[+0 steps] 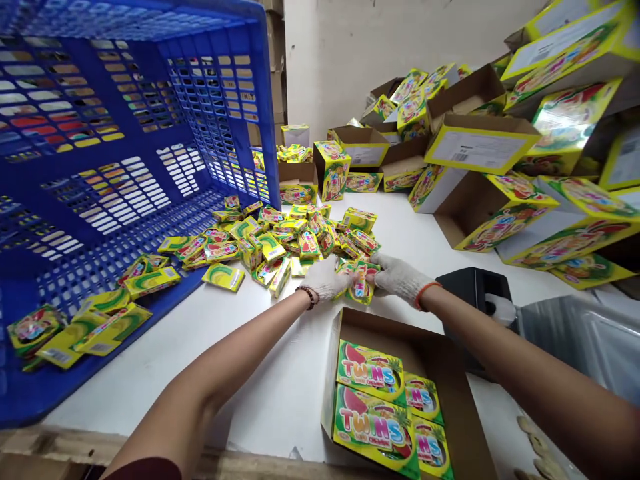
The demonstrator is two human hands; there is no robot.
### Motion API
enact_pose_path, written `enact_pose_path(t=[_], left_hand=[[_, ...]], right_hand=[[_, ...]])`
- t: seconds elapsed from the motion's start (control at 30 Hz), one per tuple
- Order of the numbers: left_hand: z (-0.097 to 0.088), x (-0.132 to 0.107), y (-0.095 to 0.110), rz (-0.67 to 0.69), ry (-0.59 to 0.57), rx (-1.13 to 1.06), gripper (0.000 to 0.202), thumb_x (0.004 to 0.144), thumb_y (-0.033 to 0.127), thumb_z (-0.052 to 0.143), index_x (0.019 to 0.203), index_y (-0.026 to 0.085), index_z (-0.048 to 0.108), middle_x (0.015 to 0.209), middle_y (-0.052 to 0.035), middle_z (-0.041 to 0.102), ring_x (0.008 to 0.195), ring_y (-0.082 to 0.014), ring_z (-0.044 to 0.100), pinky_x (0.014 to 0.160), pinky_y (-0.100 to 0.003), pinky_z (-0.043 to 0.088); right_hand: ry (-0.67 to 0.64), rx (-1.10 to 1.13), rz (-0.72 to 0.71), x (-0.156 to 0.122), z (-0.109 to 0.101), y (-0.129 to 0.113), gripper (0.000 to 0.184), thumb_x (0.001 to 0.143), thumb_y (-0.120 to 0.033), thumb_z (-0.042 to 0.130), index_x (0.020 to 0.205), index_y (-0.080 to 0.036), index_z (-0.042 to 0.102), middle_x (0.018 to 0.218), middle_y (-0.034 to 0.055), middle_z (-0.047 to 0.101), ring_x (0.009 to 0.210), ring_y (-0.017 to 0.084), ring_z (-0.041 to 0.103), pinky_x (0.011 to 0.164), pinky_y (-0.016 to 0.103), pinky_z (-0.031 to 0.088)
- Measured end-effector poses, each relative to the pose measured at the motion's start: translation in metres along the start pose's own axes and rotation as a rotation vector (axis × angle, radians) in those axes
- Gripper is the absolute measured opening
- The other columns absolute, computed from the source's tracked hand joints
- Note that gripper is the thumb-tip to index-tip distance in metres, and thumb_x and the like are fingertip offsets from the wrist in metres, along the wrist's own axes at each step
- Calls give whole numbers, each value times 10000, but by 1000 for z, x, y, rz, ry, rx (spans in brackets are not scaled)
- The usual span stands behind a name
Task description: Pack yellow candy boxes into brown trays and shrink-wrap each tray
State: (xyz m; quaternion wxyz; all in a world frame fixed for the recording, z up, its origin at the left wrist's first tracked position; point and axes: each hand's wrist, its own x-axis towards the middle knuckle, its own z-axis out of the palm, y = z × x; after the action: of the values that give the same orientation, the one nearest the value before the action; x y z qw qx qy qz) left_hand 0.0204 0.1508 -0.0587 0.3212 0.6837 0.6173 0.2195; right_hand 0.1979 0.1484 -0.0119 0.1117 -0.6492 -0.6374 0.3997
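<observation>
Both my hands wear white knit gloves and meet at the near edge of a heap of small yellow-green candy packs point(295, 240) on the white table point(280, 373). My left hand point(326, 278) and my right hand point(399, 275) are both closed around a bunch of these packs point(361, 281) held between them. Just below my arms, an open brown cardboard box point(450, 373) holds several "Twins" packs point(370, 370) laid flat in its left part.
A big blue plastic crate point(125, 153) lies tipped on its side at the left, with packs spilling out of it. Open yellow-printed cartons point(480, 143) are piled at the back and right. A black device point(473, 288) stands by my right forearm.
</observation>
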Motion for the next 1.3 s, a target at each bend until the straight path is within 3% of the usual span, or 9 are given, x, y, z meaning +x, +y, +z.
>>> enact_pose_path(t=[0.13, 0.3, 0.43, 0.53, 0.67, 0.8, 0.9, 1.13, 1.3], left_hand=[[4, -7, 0, 6, -49, -86, 378, 598, 392, 854, 772, 211, 570, 758, -7, 623, 771, -222, 617, 692, -295, 464], [-5, -35, -16, -54, 9, -247, 266, 709, 314, 762, 812, 196, 548, 748, 5, 625, 725, -168, 609, 673, -273, 486], [-4, -57, -35, -168, 19, -991, 401, 681, 296, 794, 972, 185, 541, 890, -28, 697, 745, -158, 665, 724, -297, 559], [-7, -70, -49, -354, -95, -1392, 412, 621, 217, 799, 976, 151, 600, 904, -51, 726, 749, -169, 701, 756, -307, 586], [-22, -88, -69, -547, -257, -1493, 393, 648, 230, 791, 989, 93, 651, 907, -109, 752, 782, -207, 735, 799, -328, 592], [-39, -107, -77, -367, -424, -1542, 501, 692, 475, 845, 1001, 120, 670, 926, -112, 760, 872, -234, 737, 853, -340, 564], [-50, -121, -79, -234, -455, -1421, 486, 606, 393, 908, 955, 130, 694, 896, -88, 755, 836, -209, 716, 806, -297, 545], [-71, -147, -103, -249, -211, -1454, 486, 577, 288, 822, 1020, 128, 702, 922, -84, 741, 792, -199, 685, 784, -310, 534], [-72, -148, -118, -255, 298, -1300, 623, 614, 344, 843, 1160, 155, 610, 1068, -85, 724, 888, -223, 687, 811, -338, 548]], right_hand=[[-15, -86, -37, 6, 14, 5, 369, 789, -99, 598, 1149, -158, 544, 876, 47, 684, 766, 170, 646, 658, 249, 516], [67, -595, -197, 12, 3, 2, 372, 889, -247, 560, 1249, -155, 582, 1192, 151, 670, 1033, 260, 647, 858, 339, 496], [17, -1008, -234, 16, 6, -2, 465, 840, -223, 588, 1298, -142, 591, 1292, 209, 624, 1138, 355, 620, 875, 413, 478], [-40, -992, -215, 13, 6, -3, 434, 829, -188, 549, 1257, -151, 614, 1148, 184, 691, 1012, 334, 673, 800, 394, 490], [-43, -682, -436, -3, 2, -14, 521, 787, -98, 526, 1298, -168, 597, 1200, 129, 670, 1067, 268, 646, 898, 342, 491], [-248, -601, -893, -23, 26, -51, 496, 735, -8, 520, 1175, -193, 658, 1161, 100, 635, 1031, 224, 612, 902, 321, 490], [-375, -723, -1031, -25, 54, -80, 540, 702, 7, 562, 1199, -185, 645, 1183, 110, 618, 1043, 235, 603, 879, 335, 492], [-123, -1057, -967, 19, 89, -113, 449, 868, -68, 505, 1278, -210, 622, 1317, 163, 574, 1013, 258, 636, 783, 354, 488], [-82, -1154, -818, 22, 100, -133, 272, 922, -158, 476, 1105, -163, 676, 1124, 160, 695, 1026, 299, 643, 798, 375, 437]])
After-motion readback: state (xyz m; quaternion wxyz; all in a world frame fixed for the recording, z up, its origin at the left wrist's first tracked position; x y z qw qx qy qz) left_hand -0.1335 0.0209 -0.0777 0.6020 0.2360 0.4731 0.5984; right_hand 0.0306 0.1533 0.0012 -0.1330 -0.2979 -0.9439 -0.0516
